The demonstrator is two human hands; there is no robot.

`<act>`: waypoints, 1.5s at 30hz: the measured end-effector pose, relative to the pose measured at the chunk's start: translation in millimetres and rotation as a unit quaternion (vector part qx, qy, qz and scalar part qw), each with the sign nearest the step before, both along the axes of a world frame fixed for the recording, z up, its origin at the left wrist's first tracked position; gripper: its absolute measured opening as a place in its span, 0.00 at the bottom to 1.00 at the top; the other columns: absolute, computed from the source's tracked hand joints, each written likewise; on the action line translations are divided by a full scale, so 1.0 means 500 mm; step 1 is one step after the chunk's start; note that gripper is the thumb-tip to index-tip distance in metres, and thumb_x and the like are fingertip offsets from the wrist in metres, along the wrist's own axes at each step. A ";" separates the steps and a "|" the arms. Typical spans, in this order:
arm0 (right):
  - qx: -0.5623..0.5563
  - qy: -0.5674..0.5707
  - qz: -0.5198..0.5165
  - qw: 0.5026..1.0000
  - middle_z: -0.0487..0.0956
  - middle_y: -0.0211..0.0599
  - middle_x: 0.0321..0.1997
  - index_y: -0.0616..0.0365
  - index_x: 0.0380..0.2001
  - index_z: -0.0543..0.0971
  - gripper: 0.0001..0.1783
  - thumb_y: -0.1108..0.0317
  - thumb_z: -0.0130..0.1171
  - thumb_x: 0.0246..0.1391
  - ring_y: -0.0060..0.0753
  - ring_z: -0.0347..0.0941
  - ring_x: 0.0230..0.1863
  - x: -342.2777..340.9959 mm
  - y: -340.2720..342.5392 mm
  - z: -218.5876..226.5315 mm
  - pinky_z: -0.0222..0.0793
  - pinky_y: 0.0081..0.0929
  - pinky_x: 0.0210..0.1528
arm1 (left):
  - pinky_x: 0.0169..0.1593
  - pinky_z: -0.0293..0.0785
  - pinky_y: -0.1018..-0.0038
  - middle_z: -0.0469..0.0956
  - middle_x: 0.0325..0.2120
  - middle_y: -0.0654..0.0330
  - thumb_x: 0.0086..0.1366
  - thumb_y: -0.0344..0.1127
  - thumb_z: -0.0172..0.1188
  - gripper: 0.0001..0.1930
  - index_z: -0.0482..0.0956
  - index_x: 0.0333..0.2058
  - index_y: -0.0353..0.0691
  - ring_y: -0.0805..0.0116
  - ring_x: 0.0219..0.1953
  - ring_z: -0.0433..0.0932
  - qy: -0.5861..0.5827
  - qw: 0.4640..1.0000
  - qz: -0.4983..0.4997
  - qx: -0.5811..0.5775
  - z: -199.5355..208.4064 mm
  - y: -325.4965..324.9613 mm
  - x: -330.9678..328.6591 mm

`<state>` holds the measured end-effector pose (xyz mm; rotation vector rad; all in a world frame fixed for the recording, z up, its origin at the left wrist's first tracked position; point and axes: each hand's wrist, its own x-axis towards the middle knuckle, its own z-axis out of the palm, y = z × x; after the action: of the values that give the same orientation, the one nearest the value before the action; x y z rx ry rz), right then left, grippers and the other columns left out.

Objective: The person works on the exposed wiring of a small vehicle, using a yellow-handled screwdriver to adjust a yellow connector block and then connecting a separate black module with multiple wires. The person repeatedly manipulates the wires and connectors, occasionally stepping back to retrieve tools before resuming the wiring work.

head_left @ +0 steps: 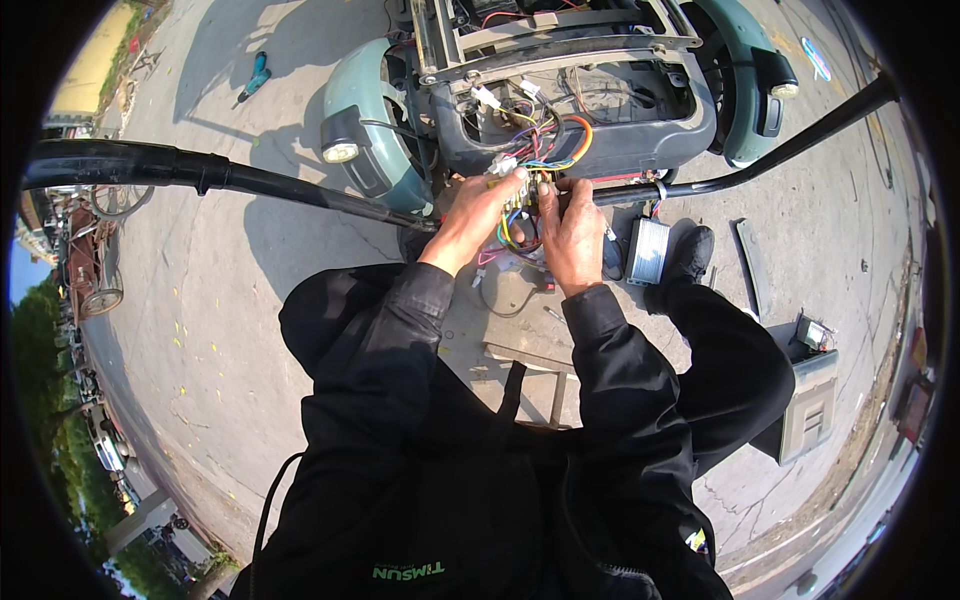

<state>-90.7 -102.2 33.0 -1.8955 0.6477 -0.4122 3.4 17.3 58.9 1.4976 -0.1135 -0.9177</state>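
Observation:
My left hand (pixel 470 221) and my right hand (pixel 573 238) meet in front of the vehicle, both closed with thumbs and fingertips pressed on a wire connector bundle (pixel 524 190). Its exact parts are too small and too covered by my fingers to tell. An orange wire (pixel 586 140) loops up from it, among blue, yellow, red and black ones, into the open dark front housing (pixel 580 152) of the vehicle. White plug connectors (pixel 487 97) lie loose at the housing. More coloured wires hang below my hands. A silver finned box (pixel 648 250) with leads lies right of my right hand.
Green fenders (pixel 345 95) with headlights flank the housing. A long black bar (pixel 240 182) crosses left and right of my hands. A small wooden stool (pixel 530 357) stands between my legs. On the pavement lie a teal power drill (pixel 257 76), a dark strip (pixel 750 252) and a grey panel (pixel 808 408).

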 end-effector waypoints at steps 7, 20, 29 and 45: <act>0.048 -0.023 -0.029 0.998 0.80 0.58 0.30 0.66 0.40 0.72 0.07 0.75 0.54 0.60 0.59 0.79 0.33 0.001 0.003 0.000 0.73 0.44 0.36 | 0.20 0.76 0.77 0.80 0.33 0.64 0.71 0.48 0.57 0.20 0.82 0.43 0.32 0.77 0.28 0.77 -0.012 1.000 0.001 0.006 -0.003 0.000 0.001; 0.008 -0.031 -0.012 0.999 0.80 0.56 0.29 0.66 0.41 0.71 0.07 0.76 0.54 0.60 0.57 0.80 0.32 0.002 0.011 -0.008 0.74 0.41 0.36 | 0.21 0.77 0.76 0.80 0.33 0.63 0.71 0.47 0.57 0.20 0.82 0.44 0.32 0.77 0.28 0.77 -0.037 0.999 0.000 0.018 -0.001 0.000 0.000; 0.543 -0.203 -0.228 0.782 0.60 0.22 0.21 0.51 0.29 0.71 0.17 0.53 0.52 0.69 0.20 0.58 0.21 -0.091 -0.142 -0.102 0.51 0.23 0.21 | 0.23 0.79 0.75 0.84 0.34 0.57 0.72 0.46 0.56 0.20 0.81 0.47 0.31 0.73 0.30 0.81 0.011 1.000 -0.015 -0.026 -0.010 0.001 0.006; 0.580 0.104 -0.243 0.770 0.78 0.39 0.31 0.61 0.40 0.77 0.11 0.64 0.52 0.65 0.42 0.77 0.34 -0.171 -0.074 -0.580 0.76 0.41 0.40 | 0.25 0.73 0.80 0.84 0.36 0.52 0.74 0.46 0.50 0.23 0.77 0.51 0.29 0.74 0.30 0.81 -0.022 0.999 0.002 0.040 0.021 -0.015 -0.002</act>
<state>-176.1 -139.2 -257.2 -0.5574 1.1937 -0.0445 2.2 9.8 69.6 1.5921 -0.1068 -0.8945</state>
